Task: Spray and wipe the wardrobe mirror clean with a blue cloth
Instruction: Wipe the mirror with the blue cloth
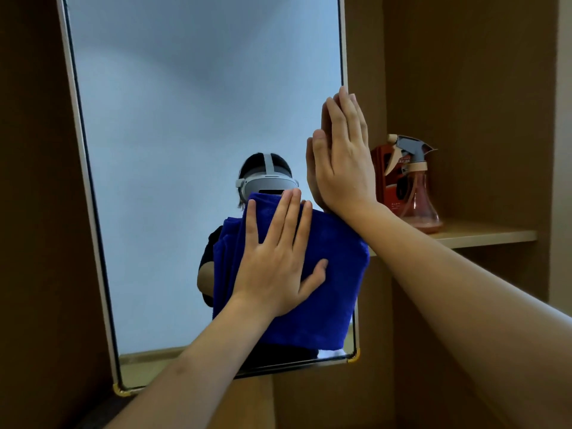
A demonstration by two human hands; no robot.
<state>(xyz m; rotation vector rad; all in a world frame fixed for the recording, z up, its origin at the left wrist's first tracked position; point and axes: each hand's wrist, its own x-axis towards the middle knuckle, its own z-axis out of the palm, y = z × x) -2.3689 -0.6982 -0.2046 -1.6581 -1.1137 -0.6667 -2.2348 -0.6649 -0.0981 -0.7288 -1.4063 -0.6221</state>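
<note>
A tall framed mirror (pixel 173 125) fills the middle of the head view. A blue cloth (pixel 328 274) lies flat against its lower right part. My left hand (pixel 278 258) presses the cloth onto the glass with fingers spread. Higher up, my right hand (pixel 343 156) rests flat and open against the mirror's right edge, holding nothing. On a shelf to the right stands a pink spray bottle (pixel 418 193) with a grey trigger head, apart from both hands.
A wooden shelf (pixel 489 235) on the right carries the bottle and an orange box (pixel 387 174) behind it. Brown wardrobe panels (pixel 37 212) flank the mirror on both sides. The glass reflects a person wearing a headset.
</note>
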